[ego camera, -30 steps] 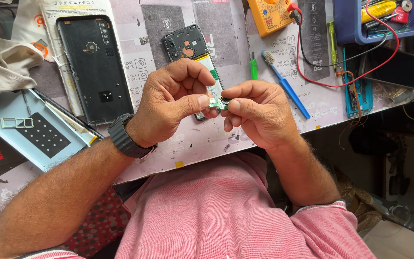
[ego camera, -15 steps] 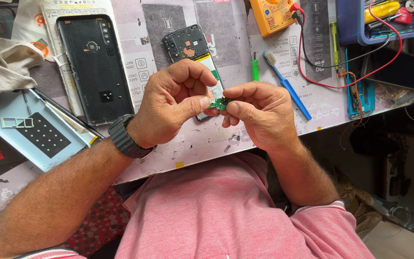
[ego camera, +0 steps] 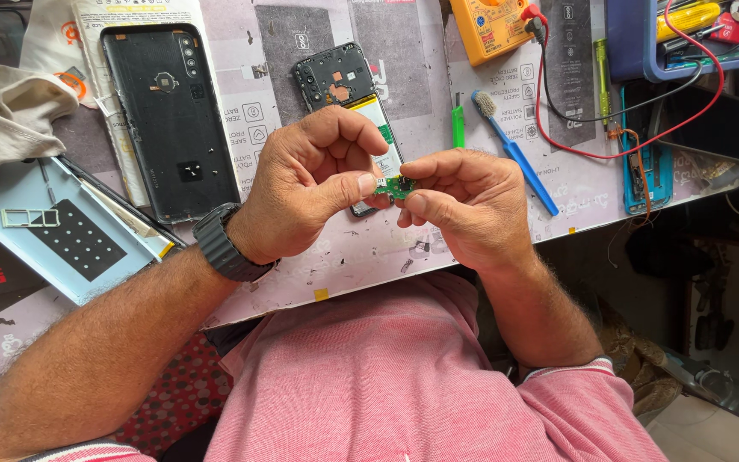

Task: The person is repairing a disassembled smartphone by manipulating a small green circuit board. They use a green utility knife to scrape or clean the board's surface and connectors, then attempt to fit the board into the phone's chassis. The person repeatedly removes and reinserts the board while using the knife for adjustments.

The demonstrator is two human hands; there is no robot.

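Bottom of frame: pink shirt, both forearms coming up, dark watch (ego camera: 222, 244) on the left wrist. Centre frame, the left hand (ego camera: 305, 184) and right hand (ego camera: 464, 205) meet fingertip to fingertip, both pinching a tiny green circuit board (ego camera: 401, 186) between thumbs and forefingers, held just above the bench edge. Fingers curled tight around it, neither hand free.

Right behind the hands, the opened phone (ego camera: 348, 98) lies face down, frame and battery exposed, partly hidden by the knuckles. Left of it, the black back cover (ego camera: 168, 115). Lower left, a pale blue tray (ego camera: 36, 252) w/ a small SIM tray (ego camera: 29, 218) on it.

Further up: green pry tool (ego camera: 458, 124), blue brush (ego camera: 515, 154), yellow multimeter (ego camera: 493, 26) w/ red and black leads trailing right.

Risk, imo: board is small and thin, so too much squeeze or twist betw. the two grips could flex or crack it. A slip near the edge drops it onto the lap or floor.
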